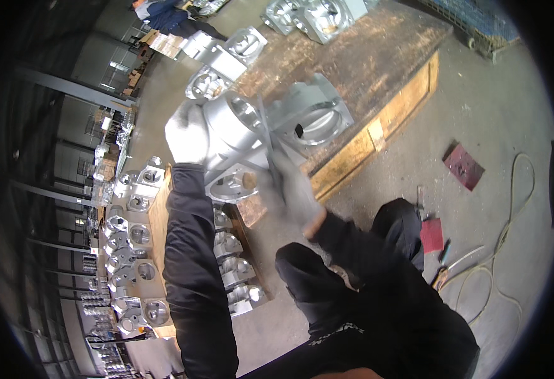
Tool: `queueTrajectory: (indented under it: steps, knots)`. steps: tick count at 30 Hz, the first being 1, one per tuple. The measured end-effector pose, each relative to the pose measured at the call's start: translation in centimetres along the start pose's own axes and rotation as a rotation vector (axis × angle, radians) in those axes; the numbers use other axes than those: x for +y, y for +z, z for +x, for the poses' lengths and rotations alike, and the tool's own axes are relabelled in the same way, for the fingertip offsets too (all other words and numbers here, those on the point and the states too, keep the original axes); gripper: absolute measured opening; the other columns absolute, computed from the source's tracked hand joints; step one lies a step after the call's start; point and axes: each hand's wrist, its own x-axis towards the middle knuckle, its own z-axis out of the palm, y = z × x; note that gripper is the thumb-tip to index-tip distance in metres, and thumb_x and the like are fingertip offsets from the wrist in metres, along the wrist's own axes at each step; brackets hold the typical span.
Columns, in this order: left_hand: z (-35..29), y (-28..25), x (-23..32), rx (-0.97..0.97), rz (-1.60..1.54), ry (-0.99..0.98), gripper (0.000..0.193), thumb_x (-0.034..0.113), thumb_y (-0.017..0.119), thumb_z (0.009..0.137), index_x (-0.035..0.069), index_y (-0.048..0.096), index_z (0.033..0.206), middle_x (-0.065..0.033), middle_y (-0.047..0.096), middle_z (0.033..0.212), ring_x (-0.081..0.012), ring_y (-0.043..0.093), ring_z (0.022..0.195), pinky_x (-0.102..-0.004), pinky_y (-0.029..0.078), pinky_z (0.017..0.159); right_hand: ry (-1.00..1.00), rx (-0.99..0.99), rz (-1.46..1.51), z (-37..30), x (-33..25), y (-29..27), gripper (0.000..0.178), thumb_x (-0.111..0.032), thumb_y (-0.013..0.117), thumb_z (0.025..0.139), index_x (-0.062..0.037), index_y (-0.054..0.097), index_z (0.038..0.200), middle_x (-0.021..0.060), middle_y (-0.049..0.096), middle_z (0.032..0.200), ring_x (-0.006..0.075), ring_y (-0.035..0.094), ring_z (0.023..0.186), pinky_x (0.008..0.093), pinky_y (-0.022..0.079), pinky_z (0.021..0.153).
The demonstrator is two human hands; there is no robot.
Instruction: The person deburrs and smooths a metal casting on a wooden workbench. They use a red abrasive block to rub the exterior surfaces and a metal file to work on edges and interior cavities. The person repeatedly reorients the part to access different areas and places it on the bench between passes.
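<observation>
My left hand, in a white glove, grips the left side of a silvery metal casting with a round bore, held tilted at the bench's near end. My right hand, gloved in grey-white and smeared by motion, is closed beside the casting's right side. From it a thin flat grey strip runs up along the casting; blur hides its exact kind. Just below the held part is another bored casting. To the right, a larger casting with a wide round opening rests on the wooden bench.
More castings stand at the bench's far end, and several fill a table at left. Red abrasive sheets and a coiled hose lie on the floor at right. A person is at the far left.
</observation>
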Motion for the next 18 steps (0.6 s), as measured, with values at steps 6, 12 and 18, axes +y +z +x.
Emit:
queueTrajectory:
  steps: [6, 12, 18]
  knots:
    - [0.6, -0.1, 0.9, -0.084, -0.098, -0.038, 0.025, 0.003, 0.050, 0.097, -0.004, 0.074, 0.101, -0.0090, 0.073, 0.090, -0.0144, 0.066, 0.086, -0.0300, 0.053, 0.084, 0.173, 0.054, 0.025, 1.4, -1.7, -2.7, 0.027, -0.036, 0.051, 0.110, -0.0158, 0.056, 0.127, -0.0034, 0.050, 0.074, 0.0071, 0.042, 0.046, 0.0214, 0.031, 0.036]
    - [0.5, -0.4, 0.9, -0.130, -0.083, -0.077, 0.025, 0.002, 0.049, 0.097, -0.004, 0.073, 0.101, -0.0086, 0.073, 0.091, -0.0138, 0.065, 0.087, -0.0295, 0.052, 0.084, 0.054, -0.152, -0.107, 0.9, -5.7, -2.1, 0.037, -0.032, 0.050, 0.109, -0.0132, 0.052, 0.141, 0.0018, 0.056, 0.068, 0.0106, 0.047, 0.042, 0.0247, 0.037, 0.035]
    - [0.6, -0.3, 1.1, -0.105, 0.016, 0.009, 0.025, 0.003, 0.050, 0.097, -0.004, 0.073, 0.101, -0.0093, 0.073, 0.090, -0.0141, 0.066, 0.084, -0.0294, 0.052, 0.083, 0.053, -0.201, -0.202, 2.2, -6.7, -3.6, 0.045, -0.032, 0.046, 0.111, -0.0162, 0.044, 0.154, 0.0005, 0.053, 0.069, 0.0090, 0.039, 0.042, 0.0230, 0.030, 0.035]
